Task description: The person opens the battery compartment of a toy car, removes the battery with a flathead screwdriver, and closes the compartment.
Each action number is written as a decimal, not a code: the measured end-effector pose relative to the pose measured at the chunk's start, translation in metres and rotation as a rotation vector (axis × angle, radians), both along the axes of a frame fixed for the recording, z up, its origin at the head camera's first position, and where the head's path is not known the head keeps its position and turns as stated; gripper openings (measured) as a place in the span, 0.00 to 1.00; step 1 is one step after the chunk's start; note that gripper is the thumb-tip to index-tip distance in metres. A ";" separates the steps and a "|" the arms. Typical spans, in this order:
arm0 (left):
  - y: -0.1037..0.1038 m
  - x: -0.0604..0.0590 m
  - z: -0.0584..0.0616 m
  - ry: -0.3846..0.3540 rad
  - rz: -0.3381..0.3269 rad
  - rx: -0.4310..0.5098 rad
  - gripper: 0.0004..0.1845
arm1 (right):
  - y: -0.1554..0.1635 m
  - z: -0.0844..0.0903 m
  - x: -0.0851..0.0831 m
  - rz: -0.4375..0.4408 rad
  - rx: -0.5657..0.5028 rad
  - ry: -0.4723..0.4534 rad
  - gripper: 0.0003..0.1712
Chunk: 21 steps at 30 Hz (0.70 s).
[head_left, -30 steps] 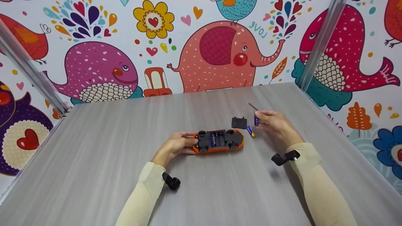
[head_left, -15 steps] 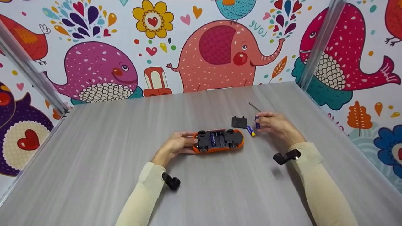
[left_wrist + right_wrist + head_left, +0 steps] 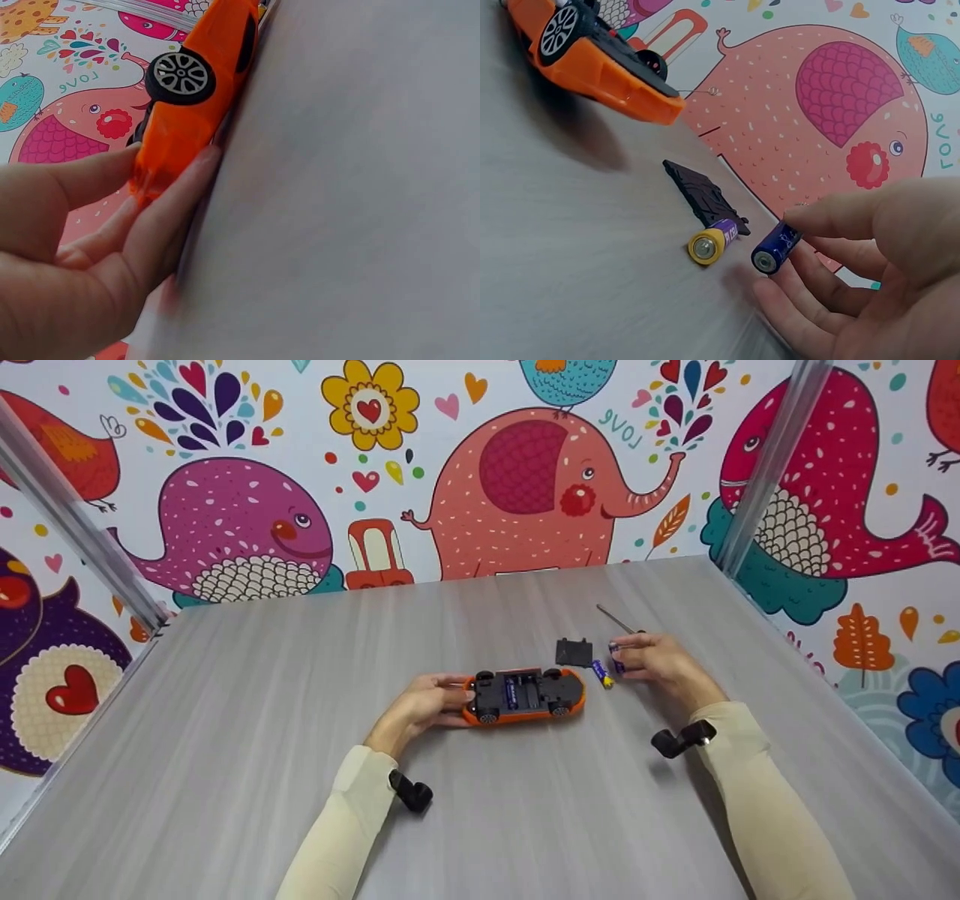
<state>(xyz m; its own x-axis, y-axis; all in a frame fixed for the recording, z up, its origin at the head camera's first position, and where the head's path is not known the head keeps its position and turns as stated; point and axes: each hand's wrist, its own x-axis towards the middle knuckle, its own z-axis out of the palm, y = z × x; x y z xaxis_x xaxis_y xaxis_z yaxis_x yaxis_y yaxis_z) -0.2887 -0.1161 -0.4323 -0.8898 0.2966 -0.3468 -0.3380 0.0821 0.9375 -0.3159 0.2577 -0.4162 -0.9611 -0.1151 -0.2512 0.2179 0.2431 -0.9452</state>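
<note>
An orange toy car [image 3: 562,694] lies upside down, its black underside facing up. My left hand [image 3: 420,705] grips its left end, with thumb and fingers on the orange body [image 3: 174,142] in the left wrist view. The car's battery compartment is uncovered, and one battery [image 3: 512,692] sits in its left part. To the right of the car, my right hand [image 3: 664,664] pinches a blue battery [image 3: 777,246] between thumb and fingers, close over the table. Another battery [image 3: 602,675], purple with a yellow end, lies just left of that hand, beside the black battery cover [image 3: 574,652].
A screwdriver [image 3: 618,620] lies behind my right hand, its shaft pointing to the back left and its handle mostly hidden. The grey table [image 3: 300,660] ends at a wall printed with cartoon animals [image 3: 525,495]. Metal posts [image 3: 776,465] stand at the back corners.
My right hand has shifted slightly toward me and to the right, tilting the blue battery. More of the screwdriver shows now. The left hand and car stay put.
</note>
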 end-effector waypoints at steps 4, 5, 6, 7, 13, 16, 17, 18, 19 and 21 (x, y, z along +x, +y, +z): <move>0.000 0.000 0.000 -0.001 -0.004 0.003 0.27 | 0.000 -0.001 -0.001 -0.027 0.049 -0.014 0.28; 0.000 0.000 0.000 -0.001 -0.002 0.004 0.27 | 0.000 -0.001 -0.001 -0.034 0.064 -0.020 0.27; 0.000 0.000 0.000 0.000 -0.002 0.005 0.27 | -0.001 -0.001 -0.001 -0.038 0.073 -0.019 0.27; 0.000 -0.001 0.000 0.000 -0.001 0.005 0.27 | -0.001 -0.001 -0.001 -0.041 0.090 -0.017 0.27; 0.001 -0.001 0.000 -0.005 0.002 -0.001 0.27 | -0.006 -0.001 -0.001 -0.054 0.202 0.009 0.26; 0.001 -0.001 0.000 -0.005 0.002 -0.002 0.27 | -0.008 -0.002 -0.001 -0.051 0.236 0.015 0.26; 0.001 -0.001 0.000 -0.006 0.003 -0.002 0.27 | -0.008 -0.002 -0.001 -0.053 0.242 0.013 0.26; 0.001 -0.001 0.000 -0.005 0.004 -0.001 0.27 | -0.008 -0.002 -0.001 -0.053 0.247 0.013 0.26; 0.001 -0.001 0.000 -0.006 0.005 0.001 0.27 | -0.008 -0.002 -0.001 -0.055 0.250 0.012 0.26; 0.001 -0.001 0.000 -0.004 0.004 0.005 0.27 | -0.009 -0.003 0.000 -0.061 0.253 0.011 0.26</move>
